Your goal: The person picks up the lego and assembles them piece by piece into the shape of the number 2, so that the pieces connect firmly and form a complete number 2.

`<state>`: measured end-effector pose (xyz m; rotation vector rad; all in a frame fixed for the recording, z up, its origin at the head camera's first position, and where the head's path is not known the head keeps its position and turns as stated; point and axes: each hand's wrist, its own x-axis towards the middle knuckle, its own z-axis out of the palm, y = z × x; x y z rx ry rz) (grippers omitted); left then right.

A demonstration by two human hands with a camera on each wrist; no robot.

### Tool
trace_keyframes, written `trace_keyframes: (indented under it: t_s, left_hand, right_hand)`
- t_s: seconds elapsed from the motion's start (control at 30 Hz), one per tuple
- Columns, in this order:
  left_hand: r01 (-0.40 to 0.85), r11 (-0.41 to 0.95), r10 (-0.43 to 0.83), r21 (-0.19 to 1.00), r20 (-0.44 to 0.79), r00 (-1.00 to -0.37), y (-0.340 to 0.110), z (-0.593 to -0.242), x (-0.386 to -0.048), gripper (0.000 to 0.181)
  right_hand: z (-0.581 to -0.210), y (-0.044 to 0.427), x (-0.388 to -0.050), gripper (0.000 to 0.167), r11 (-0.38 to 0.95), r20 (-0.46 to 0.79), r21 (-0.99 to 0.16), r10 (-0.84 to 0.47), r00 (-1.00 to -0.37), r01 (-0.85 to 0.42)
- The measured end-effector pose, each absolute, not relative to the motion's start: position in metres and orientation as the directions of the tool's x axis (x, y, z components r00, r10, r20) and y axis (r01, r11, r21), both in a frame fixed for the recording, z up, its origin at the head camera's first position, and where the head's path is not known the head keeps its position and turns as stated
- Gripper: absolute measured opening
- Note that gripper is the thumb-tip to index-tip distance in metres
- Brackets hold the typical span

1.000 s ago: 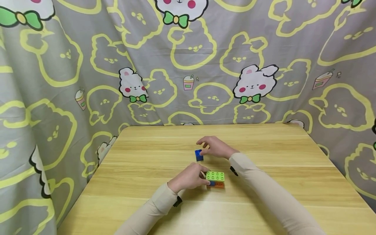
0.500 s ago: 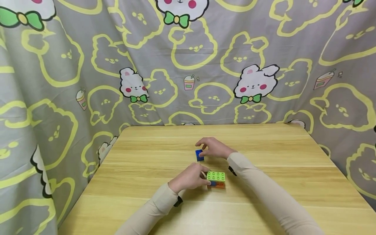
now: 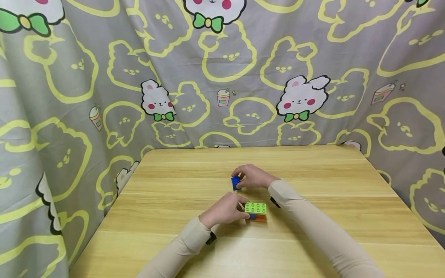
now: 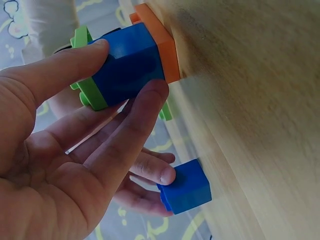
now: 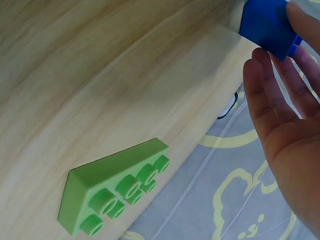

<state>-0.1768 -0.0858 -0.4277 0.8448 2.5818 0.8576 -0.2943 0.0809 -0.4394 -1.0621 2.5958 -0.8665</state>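
Observation:
My left hand (image 3: 224, 208) holds a small stack of toy building bricks. A lime green brick (image 3: 255, 208) tops the stack, a blue brick (image 4: 130, 60) sits at its middle and a flat orange brick (image 4: 160, 42) lies lowest, on the table. Thumb and a finger grip the blue middle brick in the left wrist view. Farther back, my right hand (image 3: 257, 175) pinches a separate blue brick (image 3: 236, 183) that stands on the tabletop. A second green brick (image 5: 115, 185), studs showing, lies near the right hand in the right wrist view; in the head view it is hidden.
The wooden table (image 3: 167, 181) stretches out on both sides of the hands. Behind it and to the left hangs a grey curtain (image 3: 250, 54) with cartoon bears and rabbits. Both forearms, in beige sleeves (image 3: 313, 220), come in from the front.
My right hand's raised fingers have come down onto the separate blue brick and closed about it. The left hand and the stack stay about where they were.

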Motion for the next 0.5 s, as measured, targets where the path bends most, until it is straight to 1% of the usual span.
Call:
trace_keyframes:
  t_s: [0.17,0.33,0.5]
  left_hand:
    - [0.435,0.65,0.61,0.623,-0.086,-0.787,-0.0855,-0.4282,-0.1774,0.023]
    - [0.417,0.661,0.583,0.623,-0.078,-0.809,-0.0883,-0.4287,-0.1793,0.021]
    - [0.404,0.663,0.573,0.631,-0.079,-0.816,-0.0911,-0.4286,-0.1815,0.02]
  right_hand:
    - [-0.4409,0.083,-0.2937,0.038,0.575,0.033,-0.578,-0.693,-0.72,-0.58]
    - [-0.4427,0.0869,-0.2954,0.037,0.577,0.038,-0.578,-0.688,-0.725,-0.578]
    - [-0.4421,0.091,-0.2962,0.037,0.596,0.027,-0.582,-0.666,-0.746,-0.553]
